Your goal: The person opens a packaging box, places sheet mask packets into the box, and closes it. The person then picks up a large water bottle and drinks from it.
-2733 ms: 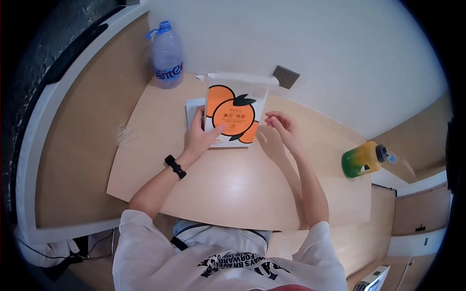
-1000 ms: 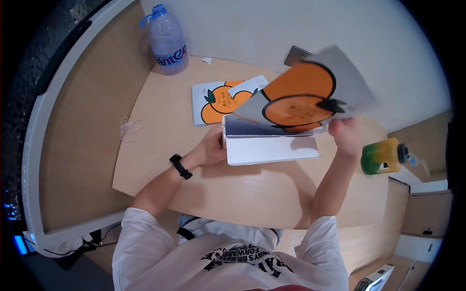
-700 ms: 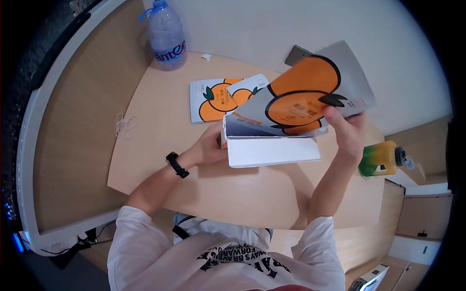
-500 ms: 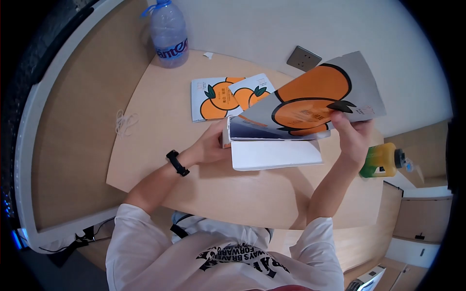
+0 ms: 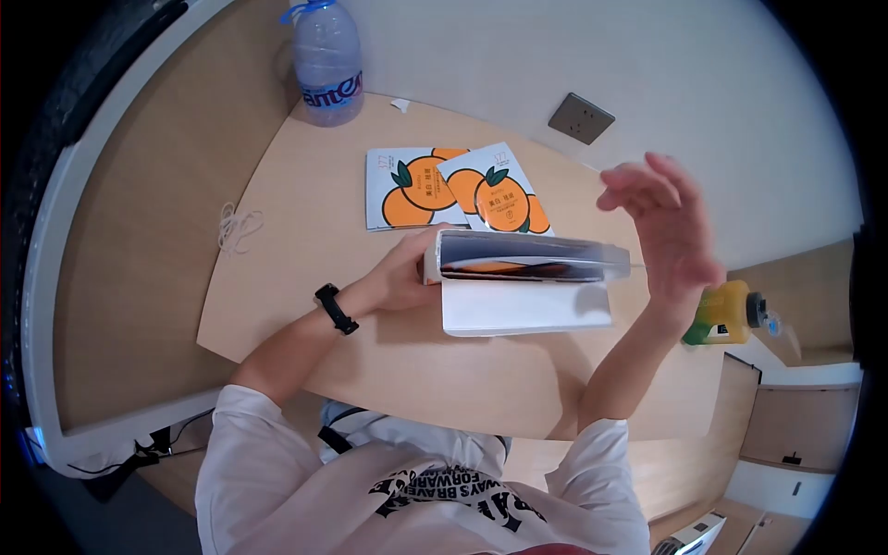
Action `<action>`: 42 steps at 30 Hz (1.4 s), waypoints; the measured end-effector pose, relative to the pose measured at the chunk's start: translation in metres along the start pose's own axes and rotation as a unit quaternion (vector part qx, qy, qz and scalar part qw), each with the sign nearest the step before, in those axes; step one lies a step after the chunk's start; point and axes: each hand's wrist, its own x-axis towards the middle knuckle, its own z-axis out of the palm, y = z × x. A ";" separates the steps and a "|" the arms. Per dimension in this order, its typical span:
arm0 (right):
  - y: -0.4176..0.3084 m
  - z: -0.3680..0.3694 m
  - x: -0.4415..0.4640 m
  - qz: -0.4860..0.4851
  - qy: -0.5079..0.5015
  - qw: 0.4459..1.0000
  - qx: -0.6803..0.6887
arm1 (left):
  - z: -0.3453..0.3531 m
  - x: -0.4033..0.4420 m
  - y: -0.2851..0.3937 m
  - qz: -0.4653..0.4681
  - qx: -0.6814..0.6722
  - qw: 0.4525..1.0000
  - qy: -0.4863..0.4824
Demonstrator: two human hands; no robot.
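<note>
My left hand (image 5: 407,270) grips the left end of a white cardboard box (image 5: 527,248), tilted so that its open side faces me. The box's white flap (image 5: 527,308) hangs down toward me. Inside, part of an orange-printed sachet (image 5: 504,266) shows. My right hand (image 5: 671,227) is raised just past the box's right end, fingers apart and curled, with nothing in it. Beyond the box, two flat sachets printed with oranges lie on the table: the left sachet (image 5: 407,196) is partly covered by the right sachet (image 5: 499,190).
A large water bottle (image 5: 328,79) stands at the back left of the wooden table (image 5: 305,203). White string (image 5: 240,228) lies near the left edge and a paper scrap (image 5: 400,105) at the back. A yellow-green jug (image 5: 726,313) is at the right. A socket (image 5: 581,118) is on the wall.
The orange-printed sachet in my right hand has gone down into the box. My right hand has let go of it and opened. The left hand still holds the box.
</note>
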 end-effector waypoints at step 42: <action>-0.016 -0.008 -0.029 0.053 0.130 0.988 0.068 | 0.000 0.002 0.013 -0.014 0.016 1.000 -0.017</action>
